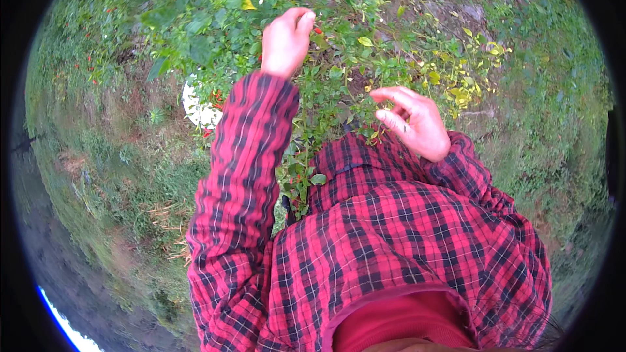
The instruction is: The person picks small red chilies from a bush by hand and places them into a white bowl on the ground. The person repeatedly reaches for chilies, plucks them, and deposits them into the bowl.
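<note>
My left hand [286, 41] reaches out over a leafy chilli pepper plant [210, 24], thumb and forefinger close together; what lies between them, if anything, is too small to tell. Just right of its thumb shows a red chilli pepper [318, 31]. Nearer my body, my right hand [414, 120] is held with thumb and fingers apart above green leaves, with no object visible in it. A white container [194, 107], partly hidden by foliage and my left sleeve, stands at the left with several red chillies [216, 98] at its right side.
More chilli plants with red fruit [89, 58] grow at the left. Yellowing leaves [459, 93] hang on stems at the right. Weedy ground [146, 146] lies left of my arm, with dry stalks [168, 220] on it. A leafy branch [303, 176] rises close against my plaid shirt.
</note>
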The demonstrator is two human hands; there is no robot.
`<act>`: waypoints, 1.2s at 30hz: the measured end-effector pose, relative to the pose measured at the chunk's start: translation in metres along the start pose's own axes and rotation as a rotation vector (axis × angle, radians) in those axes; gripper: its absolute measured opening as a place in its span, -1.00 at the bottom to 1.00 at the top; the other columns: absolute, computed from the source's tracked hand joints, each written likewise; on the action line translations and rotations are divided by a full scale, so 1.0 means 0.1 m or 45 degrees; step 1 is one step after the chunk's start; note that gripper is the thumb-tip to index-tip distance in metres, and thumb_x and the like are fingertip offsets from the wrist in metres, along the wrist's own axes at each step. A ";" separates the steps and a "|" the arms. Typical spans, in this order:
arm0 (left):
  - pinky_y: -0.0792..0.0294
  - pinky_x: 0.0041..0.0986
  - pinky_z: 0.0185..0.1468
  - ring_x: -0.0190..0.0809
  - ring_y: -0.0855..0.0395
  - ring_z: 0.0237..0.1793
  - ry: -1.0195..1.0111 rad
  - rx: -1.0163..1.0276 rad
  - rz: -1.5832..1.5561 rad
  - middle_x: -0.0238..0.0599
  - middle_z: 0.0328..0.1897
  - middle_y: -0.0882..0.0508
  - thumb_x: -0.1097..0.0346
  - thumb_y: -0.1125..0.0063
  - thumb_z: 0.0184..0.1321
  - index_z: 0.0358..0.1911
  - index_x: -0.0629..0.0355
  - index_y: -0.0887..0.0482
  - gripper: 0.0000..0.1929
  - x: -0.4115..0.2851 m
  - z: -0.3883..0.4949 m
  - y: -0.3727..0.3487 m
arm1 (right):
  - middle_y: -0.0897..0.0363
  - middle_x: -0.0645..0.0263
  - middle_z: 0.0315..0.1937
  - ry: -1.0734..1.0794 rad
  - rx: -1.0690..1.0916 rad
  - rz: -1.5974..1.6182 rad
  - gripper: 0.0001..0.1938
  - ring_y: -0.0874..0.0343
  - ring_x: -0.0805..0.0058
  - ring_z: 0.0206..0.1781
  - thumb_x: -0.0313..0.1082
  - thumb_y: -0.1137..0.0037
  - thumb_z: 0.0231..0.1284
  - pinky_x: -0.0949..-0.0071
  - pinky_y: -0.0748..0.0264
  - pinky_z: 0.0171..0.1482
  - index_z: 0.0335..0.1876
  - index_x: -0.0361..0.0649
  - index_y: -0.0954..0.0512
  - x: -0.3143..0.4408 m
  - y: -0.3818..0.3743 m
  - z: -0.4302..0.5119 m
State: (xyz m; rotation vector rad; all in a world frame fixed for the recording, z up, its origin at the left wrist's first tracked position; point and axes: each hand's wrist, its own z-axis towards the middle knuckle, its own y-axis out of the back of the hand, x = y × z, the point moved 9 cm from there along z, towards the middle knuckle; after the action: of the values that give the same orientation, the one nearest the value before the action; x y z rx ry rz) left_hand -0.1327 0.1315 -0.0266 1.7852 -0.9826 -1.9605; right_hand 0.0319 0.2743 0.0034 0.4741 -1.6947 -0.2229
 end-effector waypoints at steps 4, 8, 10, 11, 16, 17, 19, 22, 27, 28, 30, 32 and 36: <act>-0.43 -0.31 -0.19 -0.09 -0.61 -0.23 -0.002 0.432 1.092 -0.18 -0.25 -0.64 0.00 -0.06 0.05 -0.31 0.08 -0.63 -0.68 0.23 0.30 -0.61 | -0.48 0.21 -0.40 -0.123 0.011 0.026 -0.76 -0.48 0.48 -0.50 -0.31 -0.03 0.10 0.53 -0.39 -0.41 -0.14 -0.22 -0.47 -0.21 -0.06 -0.29; -0.44 -0.32 -0.17 -0.12 -0.61 -0.21 0.021 0.730 1.302 -0.20 -0.26 -0.64 0.04 -0.08 0.03 -0.31 0.07 -0.65 -0.71 0.53 0.29 -0.93 | -0.50 0.19 -0.38 -0.228 -0.026 -0.015 -0.77 -0.51 0.38 -0.41 -0.28 0.00 0.11 0.48 -0.42 -0.33 -0.16 -0.21 -0.48 -0.39 -0.04 -0.50; -0.44 -0.30 -0.15 -0.10 -0.61 -0.20 0.050 0.740 1.317 -0.18 -0.26 -0.64 0.07 -0.02 0.05 -0.30 0.08 -0.64 -0.71 0.56 0.29 -0.91 | -0.51 0.16 -0.35 -0.194 -0.023 -0.088 -0.78 -0.52 0.23 -0.32 -0.26 0.02 0.12 0.39 -0.43 -0.26 -0.20 -0.21 -0.48 -0.37 -0.01 -0.60; -0.43 -0.29 -0.14 -0.08 -0.60 -0.21 0.087 0.735 1.306 -0.17 -0.26 -0.64 0.08 0.01 0.05 -0.29 0.08 -0.64 -0.71 0.56 0.28 -0.88 | -0.51 0.15 -0.35 -0.168 -0.016 -0.142 -0.79 -0.51 0.21 -0.30 -0.26 0.02 0.11 0.37 -0.43 -0.26 -0.21 -0.21 -0.48 -0.36 0.01 -0.62; -0.39 -0.20 -0.12 0.01 -0.57 -0.22 0.041 0.583 0.944 -0.06 -0.33 -0.62 0.08 0.16 0.08 -0.36 0.09 -0.61 -0.70 0.38 0.16 -0.77 | -0.51 0.12 -0.35 -0.085 0.032 -0.272 -0.80 -0.49 0.14 -0.28 -0.26 0.01 0.09 0.30 -0.42 -0.26 -0.26 -0.20 -0.47 -0.33 0.03 -0.71; -0.38 -0.20 -0.13 0.02 -0.56 -0.23 0.016 0.544 0.848 -0.04 -0.34 -0.61 0.06 0.16 0.09 -0.38 0.10 -0.60 -0.69 0.34 0.12 -0.74 | -0.50 0.13 -0.36 -0.102 0.045 -0.281 -0.80 -0.49 0.14 -0.28 -0.25 0.01 0.09 0.29 -0.42 -0.27 -0.27 -0.20 -0.47 -0.35 0.02 -0.73; -0.37 -0.19 -0.15 0.05 -0.56 -0.25 0.026 0.486 0.684 0.00 -0.38 -0.60 0.03 0.17 0.10 -0.41 0.12 -0.58 -0.66 0.26 0.02 -0.66 | -0.50 0.14 -0.38 -0.120 0.082 -0.305 -0.80 -0.49 0.13 -0.29 -0.24 0.01 0.08 0.28 -0.41 -0.28 -0.28 -0.19 -0.47 -0.39 0.01 -0.75; -0.36 -0.21 -0.25 0.05 -0.55 -0.37 0.109 0.413 0.281 -0.01 -0.47 -0.58 0.04 0.16 0.14 -0.48 0.20 -0.55 -0.64 0.02 -0.11 -0.41 | -0.49 0.15 -0.41 -0.115 0.133 -0.346 -0.81 -0.49 0.13 -0.31 -0.22 0.03 0.09 0.26 -0.40 -0.31 -0.33 -0.18 -0.47 -0.46 -0.03 -0.78; -0.40 -0.28 -0.45 -0.06 -0.56 -0.53 -0.727 0.665 0.178 -0.15 -0.63 -0.53 0.21 0.01 -0.01 -0.60 0.11 -0.56 -0.83 -1.56 -0.97 -0.24 | -0.49 0.16 -0.43 -0.082 0.263 -0.453 -0.81 -0.49 0.14 -0.35 -0.22 0.07 0.10 0.24 -0.40 -0.33 -0.38 -0.17 -0.47 -0.59 -0.19 -0.69; -0.37 -0.39 -0.50 -0.06 -0.49 -0.58 -1.010 0.587 0.036 -0.21 -0.66 -0.48 0.31 -0.01 0.00 -0.59 0.14 -0.52 -0.88 -1.97 -1.20 -0.17 | -0.49 0.16 -0.43 -0.066 0.288 -0.458 -0.81 -0.49 0.14 -0.34 -0.22 0.07 0.10 0.24 -0.40 -0.32 -0.38 -0.17 -0.47 -0.59 -0.23 -0.65; -0.42 -0.44 -0.43 -0.24 -0.53 -0.54 -1.045 1.058 0.221 -0.32 -0.59 -0.53 0.18 0.01 -0.02 -0.51 -0.03 -0.59 -0.88 -2.32 -1.52 -0.47 | -0.49 0.15 -0.42 -0.026 0.358 -0.469 -0.81 -0.49 0.14 -0.34 -0.22 0.07 0.10 0.24 -0.40 -0.32 -0.37 -0.17 -0.47 -0.55 -0.30 -0.58; -0.41 -0.45 -0.43 -0.26 -0.52 -0.54 -1.218 1.056 0.243 -0.32 -0.60 -0.52 0.19 0.02 0.00 -0.52 0.00 -0.58 -0.87 -2.67 -1.69 -0.36 | -0.50 0.15 -0.41 0.005 0.441 -0.466 -0.81 -0.49 0.14 -0.33 -0.23 0.07 0.09 0.23 -0.40 -0.31 -0.36 -0.17 -0.48 -0.50 -0.34 -0.51; -0.39 -0.46 -0.44 -0.28 -0.50 -0.56 -1.296 1.005 0.298 -0.32 -0.61 -0.50 0.20 0.04 0.03 -0.53 0.07 -0.56 -0.84 -2.92 -1.78 -0.13 | -0.50 0.14 -0.40 0.062 0.517 -0.484 -0.81 -0.50 0.15 -0.32 -0.23 0.06 0.08 0.23 -0.40 -0.30 -0.34 -0.17 -0.49 -0.40 -0.34 -0.43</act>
State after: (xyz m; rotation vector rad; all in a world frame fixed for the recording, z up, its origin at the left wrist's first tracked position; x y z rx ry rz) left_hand 0.0922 0.2799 0.1852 0.6853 -2.3943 -2.5012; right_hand 0.0843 0.2665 -0.0387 1.0983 -1.5933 -0.1382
